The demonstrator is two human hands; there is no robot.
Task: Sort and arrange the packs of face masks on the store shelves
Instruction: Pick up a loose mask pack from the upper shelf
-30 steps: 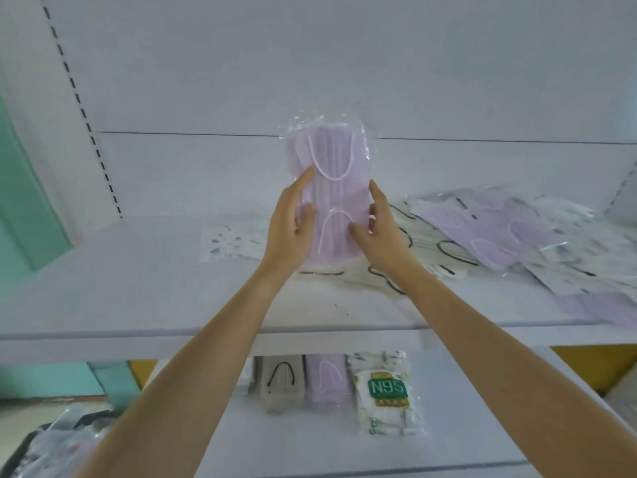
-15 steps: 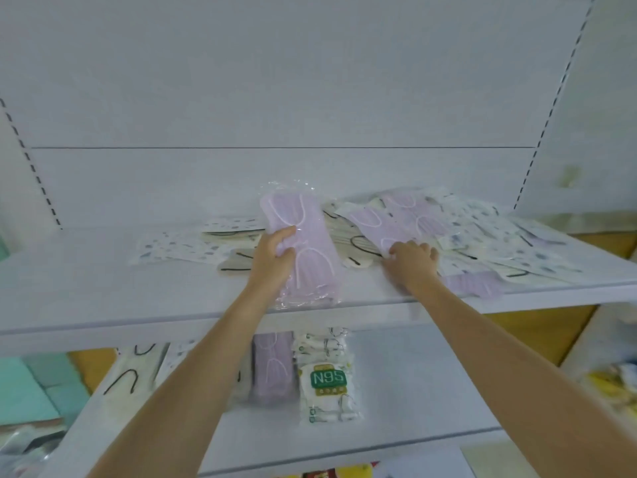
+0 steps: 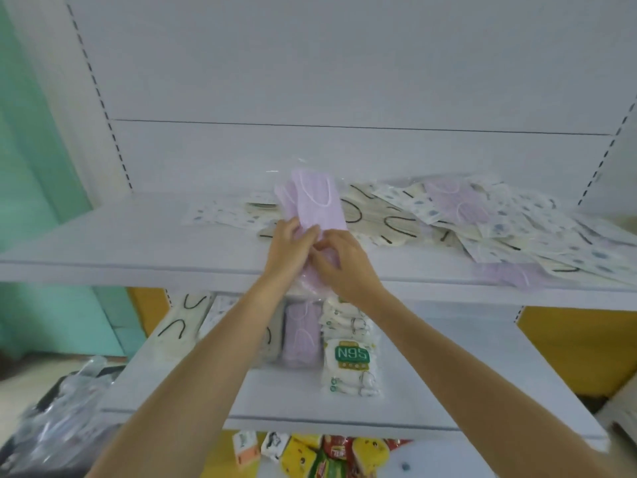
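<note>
The left hand (image 3: 289, 251) and right hand (image 3: 344, 267) (2 grips, side by side) clasp the near end of the lilac mask pack (image 3: 319, 201) on the upper shelf (image 3: 138, 243). Its long axis runs straight away from them.

Left arm: bare forearm, stretched from below and left of the lilac mask pack (image 3: 317, 201) up to its lower half.
Left hand (image 3: 293, 250): on the pack's left edge, fingers pointing up along it, thumb laid across its front; it holds the pack.
Right arm: bare forearm, stretched from below and right of the pack up to its lower end.
Right hand (image 3: 344, 263): back toward the camera, fingers curled leftward, pinching the pack's lower part.
Hands: touching each other over the pack's lower half.
</note>
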